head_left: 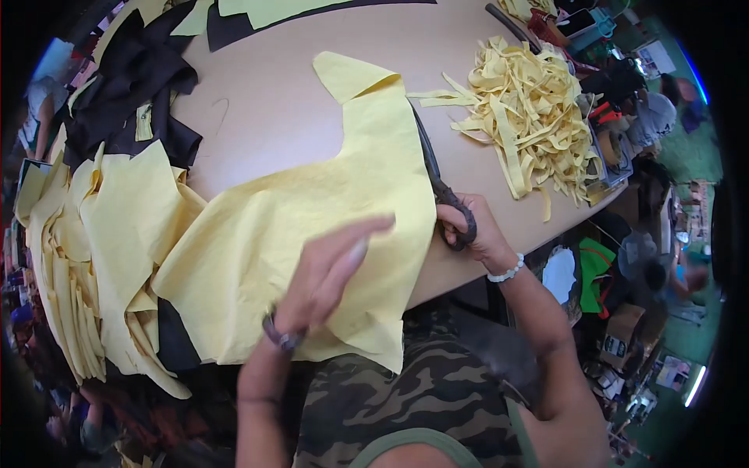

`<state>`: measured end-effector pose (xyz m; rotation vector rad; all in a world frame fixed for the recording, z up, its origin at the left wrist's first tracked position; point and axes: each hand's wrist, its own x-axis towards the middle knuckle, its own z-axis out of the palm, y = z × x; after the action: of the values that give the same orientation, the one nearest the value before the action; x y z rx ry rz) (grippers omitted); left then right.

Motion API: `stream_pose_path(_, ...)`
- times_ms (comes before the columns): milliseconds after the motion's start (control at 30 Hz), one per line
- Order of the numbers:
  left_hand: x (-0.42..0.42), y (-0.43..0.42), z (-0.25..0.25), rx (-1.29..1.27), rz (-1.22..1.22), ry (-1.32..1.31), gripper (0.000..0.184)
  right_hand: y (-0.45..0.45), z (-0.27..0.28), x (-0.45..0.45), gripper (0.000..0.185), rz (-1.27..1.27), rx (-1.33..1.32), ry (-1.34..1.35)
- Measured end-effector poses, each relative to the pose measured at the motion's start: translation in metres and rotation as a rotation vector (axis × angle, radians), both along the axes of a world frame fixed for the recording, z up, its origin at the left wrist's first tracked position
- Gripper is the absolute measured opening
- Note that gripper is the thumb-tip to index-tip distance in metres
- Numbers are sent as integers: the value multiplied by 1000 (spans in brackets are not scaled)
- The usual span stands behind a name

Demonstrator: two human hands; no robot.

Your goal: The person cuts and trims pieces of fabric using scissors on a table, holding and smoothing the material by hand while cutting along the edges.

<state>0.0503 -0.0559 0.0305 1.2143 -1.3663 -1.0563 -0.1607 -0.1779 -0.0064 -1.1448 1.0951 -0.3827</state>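
A large piece of yellow fabric lies across the table, its far end folded over and its near edge hanging toward my lap. Over its middle, my left hand is open and slightly blurred, with the index finger stretched out; whether it touches the cloth I cannot tell. My right hand grips the dark handles of a pair of scissors beside the fabric's right edge. The scissor blades point away from me along that edge, and the cloth partly hides them.
Cut yellow strips are heaped at the right of the table. Stacked yellow fabric pieces hang over the left edge, with black cloth behind them. A tray of tools sits at the right edge. Other people are in the background.
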Motion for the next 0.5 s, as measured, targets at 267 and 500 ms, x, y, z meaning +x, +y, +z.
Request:
stream_pose_path(267, 36, -229, -65, -241, 57, -1064, 31, -2, 0, -4, 23, -14, 15, -88)
stream_pose_path(500, 60, -278, -57, -124, 642, -1203, 39, -3, -6, -5, 24, -20, 39, -84)
